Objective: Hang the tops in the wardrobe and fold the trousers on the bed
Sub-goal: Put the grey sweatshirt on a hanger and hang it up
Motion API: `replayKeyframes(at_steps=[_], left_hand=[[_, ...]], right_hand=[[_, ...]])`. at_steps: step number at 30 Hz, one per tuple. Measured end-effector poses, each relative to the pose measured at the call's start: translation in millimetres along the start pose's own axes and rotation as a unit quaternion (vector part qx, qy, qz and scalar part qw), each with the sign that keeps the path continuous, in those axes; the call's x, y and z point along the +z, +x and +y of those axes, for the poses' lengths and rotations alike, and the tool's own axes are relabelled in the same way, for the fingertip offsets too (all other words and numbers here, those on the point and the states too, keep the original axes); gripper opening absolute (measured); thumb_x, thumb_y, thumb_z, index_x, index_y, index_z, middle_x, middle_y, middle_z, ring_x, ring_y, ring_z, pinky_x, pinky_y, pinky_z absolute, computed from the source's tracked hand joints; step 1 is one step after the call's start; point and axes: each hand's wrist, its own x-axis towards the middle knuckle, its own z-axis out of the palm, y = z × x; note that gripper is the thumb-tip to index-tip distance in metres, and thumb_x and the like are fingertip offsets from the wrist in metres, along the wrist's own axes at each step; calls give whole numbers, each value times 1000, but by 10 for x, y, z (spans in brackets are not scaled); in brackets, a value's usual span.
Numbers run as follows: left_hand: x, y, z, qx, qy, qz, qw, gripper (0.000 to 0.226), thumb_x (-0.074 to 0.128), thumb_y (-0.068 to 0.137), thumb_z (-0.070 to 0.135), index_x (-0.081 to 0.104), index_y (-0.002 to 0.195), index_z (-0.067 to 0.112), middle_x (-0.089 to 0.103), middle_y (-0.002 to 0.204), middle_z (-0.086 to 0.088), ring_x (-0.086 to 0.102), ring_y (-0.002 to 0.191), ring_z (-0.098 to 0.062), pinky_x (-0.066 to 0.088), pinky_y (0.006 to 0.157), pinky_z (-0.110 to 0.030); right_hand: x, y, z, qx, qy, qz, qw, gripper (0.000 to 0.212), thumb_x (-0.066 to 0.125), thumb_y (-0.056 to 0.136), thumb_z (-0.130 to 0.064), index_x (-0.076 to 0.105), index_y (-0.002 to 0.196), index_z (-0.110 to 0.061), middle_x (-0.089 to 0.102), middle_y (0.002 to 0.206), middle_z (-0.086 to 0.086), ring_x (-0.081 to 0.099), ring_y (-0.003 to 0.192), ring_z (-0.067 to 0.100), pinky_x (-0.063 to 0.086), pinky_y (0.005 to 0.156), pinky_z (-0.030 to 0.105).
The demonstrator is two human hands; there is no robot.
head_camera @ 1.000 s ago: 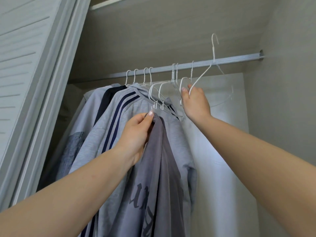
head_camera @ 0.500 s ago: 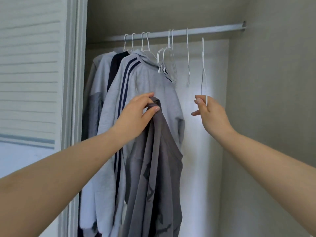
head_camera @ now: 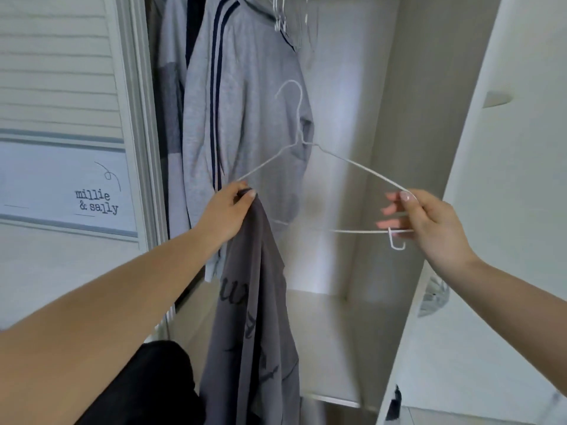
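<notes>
My left hand (head_camera: 225, 214) grips the top edge of a dark grey top (head_camera: 253, 326) with black lettering, which hangs down in front of the open wardrobe. My right hand (head_camera: 425, 223) pinches the right end of a white wire hanger (head_camera: 310, 148), held off the rail at chest height with its hook pointing up. The hanger's left end reaches my left hand and the top's edge. Behind them hangs a light grey hoodie (head_camera: 245, 96) with dark stripes.
More hung tops (head_camera: 173, 87) fill the wardrobe's left side beside a slatted sliding door (head_camera: 61, 87). Spare wire hangers (head_camera: 285, 19) hang at the top edge. A pale shelf (head_camera: 325, 342) lies below, and the wardrobe's right wall (head_camera: 491, 210) stands close to my right arm.
My right hand took a wire hanger off the rail and brought it down, turned flat-on, between my hands. My left hand with the grey top came lower too; the view dropped below the rail.
</notes>
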Motion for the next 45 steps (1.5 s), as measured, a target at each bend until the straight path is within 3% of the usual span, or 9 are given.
replayKeyframes(at_steps=[5, 8, 14, 19, 26, 30, 37, 42, 45], left_hand=[[-66, -260, -349, -8, 44, 26, 999, 14, 46, 99, 27, 52, 88, 22, 43, 81, 23, 45, 77, -4, 30, 76, -20], [-181, -373, -528, -41, 45, 63, 996, 26, 46, 99, 26, 43, 75, 34, 36, 76, 24, 40, 89, -10, 25, 61, -19], [-298, -438, -660, -78, -1, 12, 997, 29, 47, 98, 33, 57, 121, 17, 52, 113, 6, 50, 108, -16, 35, 92, -29], [-404, -450, -643, -10, 39, -49, 998, 23, 49, 98, 20, 61, 110, 5, 49, 140, -7, 40, 133, -18, 26, 111, -31], [-392, -556, -505, 42, 56, -115, 991, 11, 52, 96, 19, 61, 97, 14, 51, 136, 1, 46, 124, -10, 32, 107, -27], [-282, -602, -290, 53, -12, -109, 993, 11, 52, 97, 21, 61, 98, 26, 60, 121, 13, 53, 100, 12, 35, 83, 0], [-128, -579, -63, 70, -49, -19, 996, 15, 48, 97, 31, 55, 84, 34, 69, 96, 19, 59, 85, 4, 42, 75, -10], [-31, -569, -89, 44, -51, -12, 998, 13, 45, 98, 36, 51, 87, 32, 68, 101, 2, 60, 96, -11, 43, 81, -23], [18, -566, -52, 37, -86, -9, 996, 9, 47, 98, 30, 51, 91, 26, 69, 94, 7, 62, 92, -4, 44, 82, -21]], right_hand=[[-177, -332, -44, 18, 27, -22, 999, 27, 39, 102, -20, 64, 90, -20, 66, 64, -5, 70, 61, 15, 51, 50, 17], [-243, -455, -47, 25, 35, -23, 999, 27, 40, 102, -19, 63, 89, -17, 64, 61, -4, 70, 59, 15, 51, 49, 18], [-327, -549, -79, 33, 28, -44, 998, 27, 40, 101, -17, 63, 87, -15, 62, 58, -3, 69, 56, 15, 49, 49, 17], [-460, -510, -150, 34, 20, -44, 998, 31, 40, 101, -19, 65, 83, -21, 61, 56, -2, 68, 55, 16, 50, 49, 17], [-391, -451, -156, 34, 10, -74, 997, 29, 40, 101, -20, 64, 85, -17, 61, 55, -1, 68, 53, 14, 51, 48, 17], [-254, -454, -111, 35, 13, -96, 995, 28, 40, 101, -18, 64, 86, -15, 62, 56, -1, 68, 54, 15, 50, 48, 17], [-43, -482, 107, 46, 4, -114, 992, 25, 49, 98, -18, 69, 84, -25, 64, 65, -3, 68, 60, 14, 51, 51, 21], [-69, -520, 121, -241, -347, -29, 906, 50, 69, 84, -9, 52, 132, -9, 52, 128, 14, 48, 123, 25, 35, 109, 34], [61, -661, 25, -436, -383, -63, 812, 40, 58, 89, -15, 53, 128, -10, 55, 130, 15, 49, 123, 29, 34, 107, 48]])
